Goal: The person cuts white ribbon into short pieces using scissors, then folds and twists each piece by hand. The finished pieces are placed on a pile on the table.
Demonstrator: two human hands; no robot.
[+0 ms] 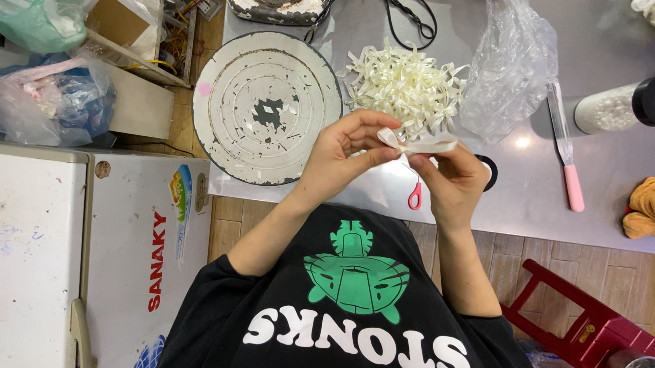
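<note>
My left hand (pixel 343 155) and my right hand (pixel 454 183) are raised together over the near edge of a grey metal table (pixel 530 205). Between their fingertips they pinch a short strip of cream ribbon (pixel 420 143), folded into a small loop at its left end. Just beyond the hands lies a pile of cream ribbon pieces (pixel 403 85). Scissors with a pink-red handle (pixel 415 196) lie on the table under my right hand, mostly hidden by it.
A round white turntable (pixel 267 106) with chipped paint sits left of the pile. A crumpled clear plastic bag (pixel 509 63), a pink-handled knife (pixel 567 152), a black-capped bottle (pixel 628 106) and an orange cloth (pixel 653 206) lie to the right. A white chest freezer (pixel 64 254) stands left, a red stool (pixel 584 323) at lower right.
</note>
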